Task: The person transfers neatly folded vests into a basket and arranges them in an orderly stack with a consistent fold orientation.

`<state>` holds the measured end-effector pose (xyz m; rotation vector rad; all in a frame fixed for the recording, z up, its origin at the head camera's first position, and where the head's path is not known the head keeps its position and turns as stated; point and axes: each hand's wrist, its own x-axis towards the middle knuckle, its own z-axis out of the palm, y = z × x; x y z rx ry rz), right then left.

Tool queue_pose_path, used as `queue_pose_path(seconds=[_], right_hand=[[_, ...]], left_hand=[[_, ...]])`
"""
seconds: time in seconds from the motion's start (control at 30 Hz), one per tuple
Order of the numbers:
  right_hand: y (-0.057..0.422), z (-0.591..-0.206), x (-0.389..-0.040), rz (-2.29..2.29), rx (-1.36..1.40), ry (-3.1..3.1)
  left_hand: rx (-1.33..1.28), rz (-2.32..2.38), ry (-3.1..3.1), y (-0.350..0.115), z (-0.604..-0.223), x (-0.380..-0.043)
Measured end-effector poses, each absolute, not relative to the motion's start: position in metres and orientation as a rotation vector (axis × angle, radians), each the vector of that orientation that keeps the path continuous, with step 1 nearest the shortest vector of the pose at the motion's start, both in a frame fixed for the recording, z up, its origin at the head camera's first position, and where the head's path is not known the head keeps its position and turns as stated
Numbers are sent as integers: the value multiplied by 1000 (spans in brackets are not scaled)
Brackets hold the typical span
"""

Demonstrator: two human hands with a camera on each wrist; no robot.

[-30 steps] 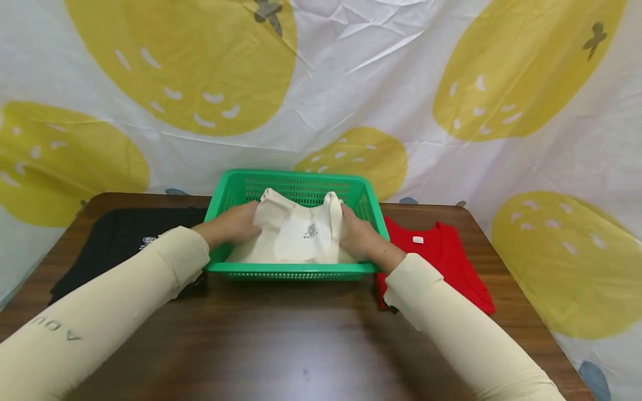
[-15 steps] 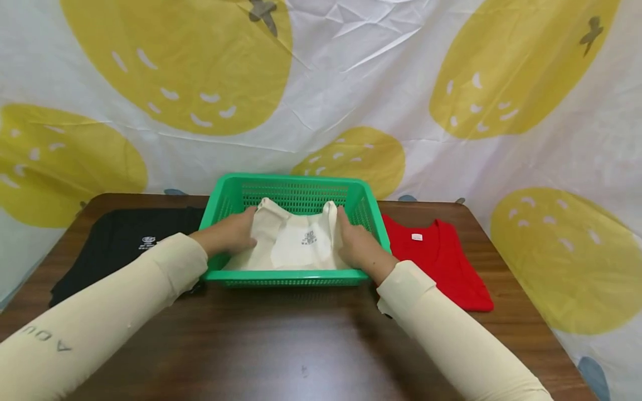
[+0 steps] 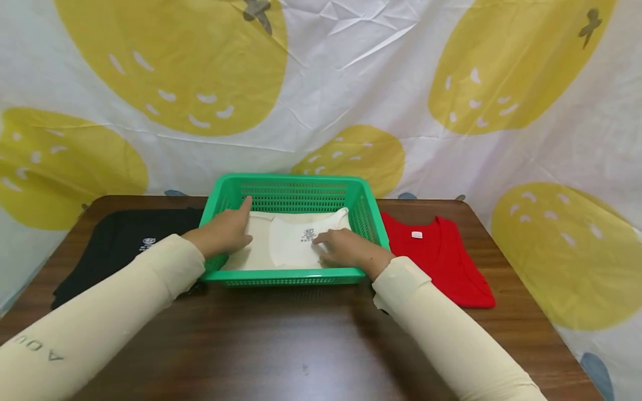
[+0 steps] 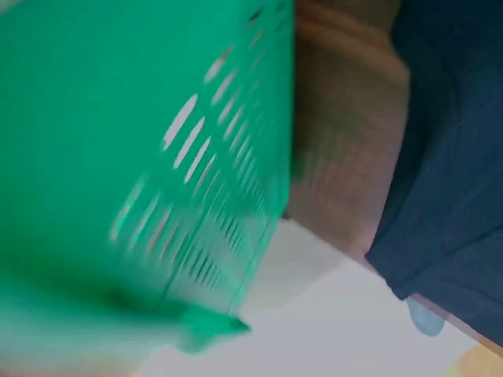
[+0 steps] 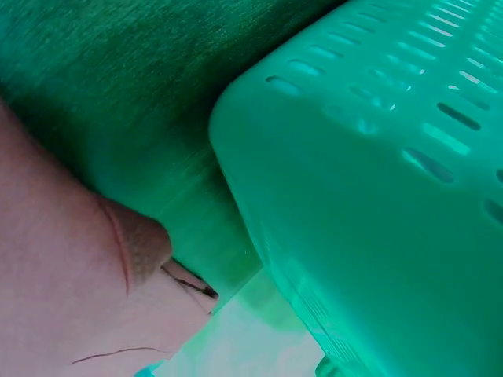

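A folded cream garment [image 3: 261, 239] with a white inner panel and a small dark print lies flat inside the green plastic basket [image 3: 286, 274]. Over its left side is my left hand [image 3: 223, 229], one finger extended toward the basket's back wall. My right hand [image 3: 346, 249] is over the garment's right side, its loosely bent fingertips at the white panel near the print. Neither hand visibly pinches any cloth. The left wrist view is blurred, mostly the basket's slotted wall [image 4: 204, 157]. In the right wrist view, part of my hand [image 5: 94, 267] appears beside the basket.
A folded black garment [image 3: 120, 234] lies on the dark wooden table [image 3: 281, 340] left of the basket. To the right lies a folded red garment [image 3: 441, 262] with a white neck label. A patterned curtain [image 3: 341, 67] hangs behind the table.
Both hands have let go of the garment's raised upper corners, and it now lies flatter in the basket. My right hand has moved inward over the white panel; the left finger has straightened.
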<state>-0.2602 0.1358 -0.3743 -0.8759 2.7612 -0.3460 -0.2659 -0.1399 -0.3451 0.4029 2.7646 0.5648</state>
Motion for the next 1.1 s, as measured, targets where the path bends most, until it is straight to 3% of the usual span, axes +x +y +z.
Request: queue_pose_path(seconds=[0.33,0.77,1.1], right_hand=[[131,-369,-259,-302,-768,2666],[132,-364,-262,-290,-631,2555],[130,-366,-262,-326,-611,2539]], left_hand=[[302,1020,3033,-201,-301,-251],[303,612,2865,-288,-374,-270],[343,371,2656,-311,-384,-271]])
